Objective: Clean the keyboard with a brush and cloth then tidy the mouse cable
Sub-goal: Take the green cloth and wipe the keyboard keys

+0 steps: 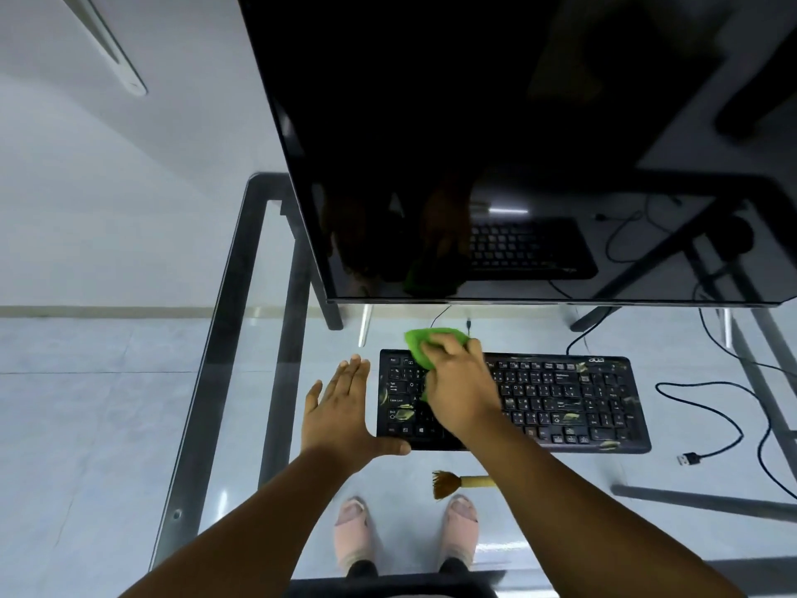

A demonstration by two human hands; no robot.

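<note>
Two feet in pale slippers [461, 524] show nearest me, seen through the glass tabletop [241, 425]. Just beyond them on the glass lies the brush [457, 483], its dark bristles pointing left and its pale handle running under my right forearm. Further on, my left hand [340, 407] lies open and flat, fingers spread, with the thumb pressed along the front left corner of the black keyboard [569, 403]. My right hand [461, 390] is clenched on the green cloth [425, 340], pressing it onto the keyboard's upper left keys; the cloth spills over the far edge of the board. Several greenish smudges or bits sit on the keys at left and right. Off to the right, a black cable [729, 425] loops across the glass and ends in a loose USB plug [689, 459], well apart from the keyboard. I cannot see the mouse. Farthest back stands the dark monitor [474, 144], reflecting keyboard and cloth.
</note>
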